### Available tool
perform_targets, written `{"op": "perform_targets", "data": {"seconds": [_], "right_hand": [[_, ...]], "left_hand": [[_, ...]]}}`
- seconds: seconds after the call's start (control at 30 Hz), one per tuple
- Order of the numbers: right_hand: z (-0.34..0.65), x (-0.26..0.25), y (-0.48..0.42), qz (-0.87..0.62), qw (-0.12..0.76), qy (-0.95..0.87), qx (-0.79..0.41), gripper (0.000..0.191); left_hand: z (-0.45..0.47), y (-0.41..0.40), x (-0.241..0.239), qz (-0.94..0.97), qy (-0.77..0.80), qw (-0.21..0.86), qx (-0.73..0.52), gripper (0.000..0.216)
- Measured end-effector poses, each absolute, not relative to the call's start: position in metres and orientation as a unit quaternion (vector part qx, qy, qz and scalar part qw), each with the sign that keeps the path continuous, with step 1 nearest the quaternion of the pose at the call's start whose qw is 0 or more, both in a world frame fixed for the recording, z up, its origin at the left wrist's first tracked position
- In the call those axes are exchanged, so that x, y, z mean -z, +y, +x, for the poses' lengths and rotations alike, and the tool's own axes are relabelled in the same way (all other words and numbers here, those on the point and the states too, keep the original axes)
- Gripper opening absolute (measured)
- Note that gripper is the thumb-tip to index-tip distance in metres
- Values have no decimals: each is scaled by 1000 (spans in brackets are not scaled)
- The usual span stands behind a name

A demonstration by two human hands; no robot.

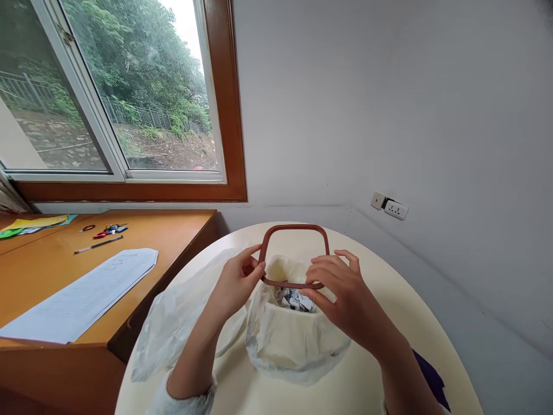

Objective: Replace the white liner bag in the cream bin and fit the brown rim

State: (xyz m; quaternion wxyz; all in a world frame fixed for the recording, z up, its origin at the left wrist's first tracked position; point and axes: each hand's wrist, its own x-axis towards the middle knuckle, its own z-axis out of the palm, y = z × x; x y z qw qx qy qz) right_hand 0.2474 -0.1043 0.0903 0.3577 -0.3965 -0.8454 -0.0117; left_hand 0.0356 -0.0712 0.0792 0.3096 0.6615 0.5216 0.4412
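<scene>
Two bare hands hold up a reddish-brown, rounded-rectangular frame (298,227) over a cream round table (410,305) beside a window (155,115). The left hand (237,279), half closed, pinches the frame's left side between thumb and fingers; the right hand (339,279), loosely curled, grips its lower right corner.

To the left, an orange-brown wooden desk (173,230) carries a stack of white printed sheets (86,294), a dark slim pen (98,245), a small cluster of red- and blue-handled items (110,230) and yellow and green papers (38,223). A crumpled translucent plastic bag (177,317) covers the table's left side; dark purple material (432,377) lies partly behind the right forearm. White sockets (396,210) sit on the wall.

Directly below the hands stands a cream container wrapped in translucent white plastic (298,334), with black-and-white patterned material (296,300) inside. The frame and right hand partly block its opening.
</scene>
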Motion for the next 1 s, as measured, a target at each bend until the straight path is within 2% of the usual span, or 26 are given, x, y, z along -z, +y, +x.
{"op": "perform_targets", "data": {"seconds": [0.17,0.3,0.77,1.0], "right_hand": [[247,-93,-108,-414,284,-864,-44,15],[247,-92,-108,-430,247,-866,-64,13],[249,-94,-109,-453,224,-854,-125,13],[250,-89,-105,-458,204,-855,-128,20]], "left_hand": [[36,-74,-79,691,576,271,-343,50],[35,-73,-76,710,587,256,-293,47],[36,-77,-79,738,579,246,-244,37],[37,-77,-76,743,580,242,-231,34]]}}
